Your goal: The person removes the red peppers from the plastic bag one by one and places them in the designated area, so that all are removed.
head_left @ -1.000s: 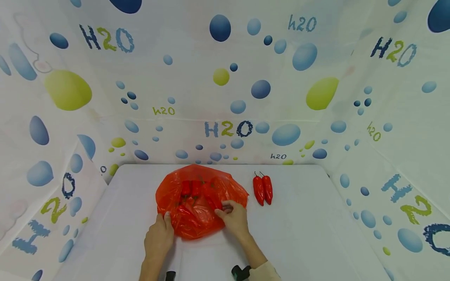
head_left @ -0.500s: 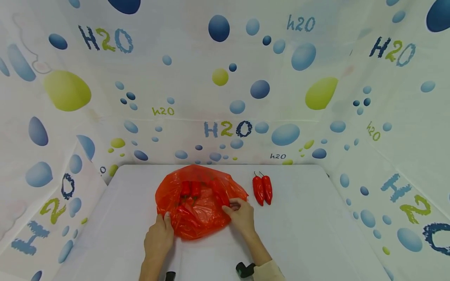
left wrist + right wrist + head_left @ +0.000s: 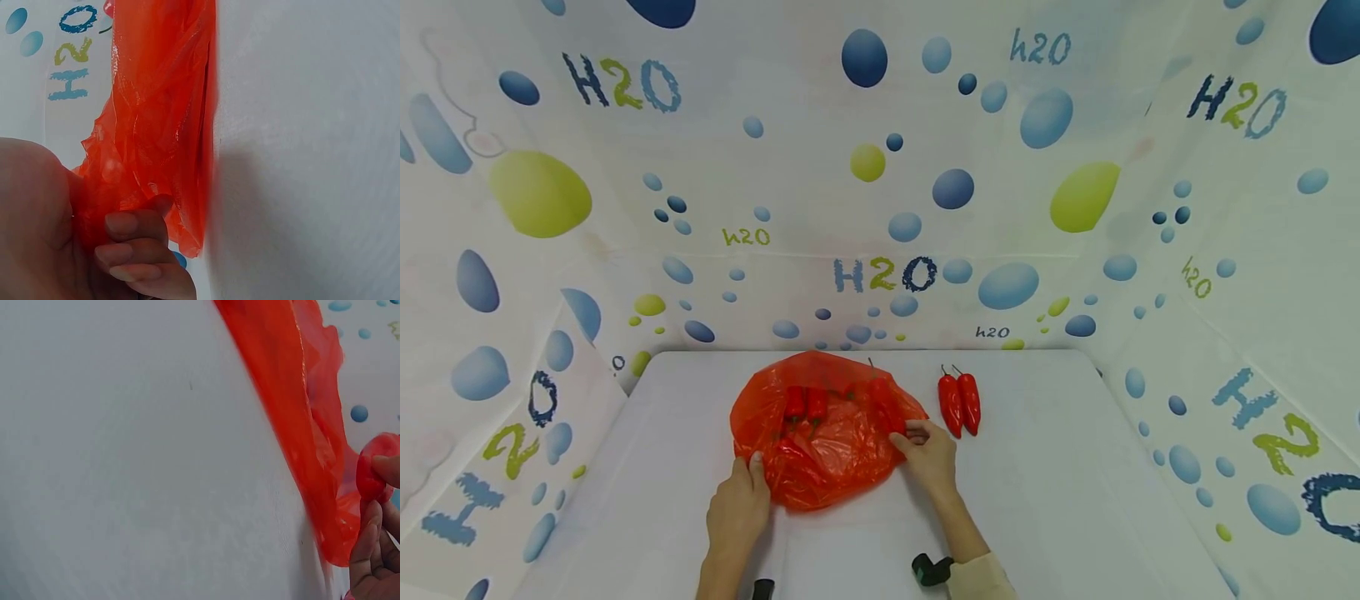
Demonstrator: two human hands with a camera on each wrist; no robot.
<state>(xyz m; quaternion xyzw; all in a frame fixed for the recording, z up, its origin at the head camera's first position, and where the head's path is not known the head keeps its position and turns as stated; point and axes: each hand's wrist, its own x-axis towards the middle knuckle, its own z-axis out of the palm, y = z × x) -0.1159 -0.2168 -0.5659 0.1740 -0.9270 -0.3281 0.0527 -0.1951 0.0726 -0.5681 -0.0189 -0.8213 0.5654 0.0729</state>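
Note:
A thin red plastic bag (image 3: 842,492) lies spread open on the white table, with several red chili peppers (image 3: 796,404) inside it. My left hand (image 3: 739,504) grips the bag's near left edge; in the left wrist view its fingers (image 3: 134,250) curl round the bunched plastic. My right hand (image 3: 931,458) pinches one red chili pepper (image 3: 887,407) by its lower end, over the bag's right side, its stem pointing away. The right wrist view shows this chili pepper (image 3: 372,472) between thumb and fingers, beside the bag (image 3: 281,406).
Two red chili peppers (image 3: 959,404) lie side by side on the white table (image 3: 1045,492), to the right of the bag. Behind and at both sides stand white sheets (image 3: 805,167) printed with blue and green drops. A black device (image 3: 931,570) sits at my right wrist.
My right hand has moved to the right with the chili pepper, from over the bag's middle to its right side. The left hand has stayed on the bag.

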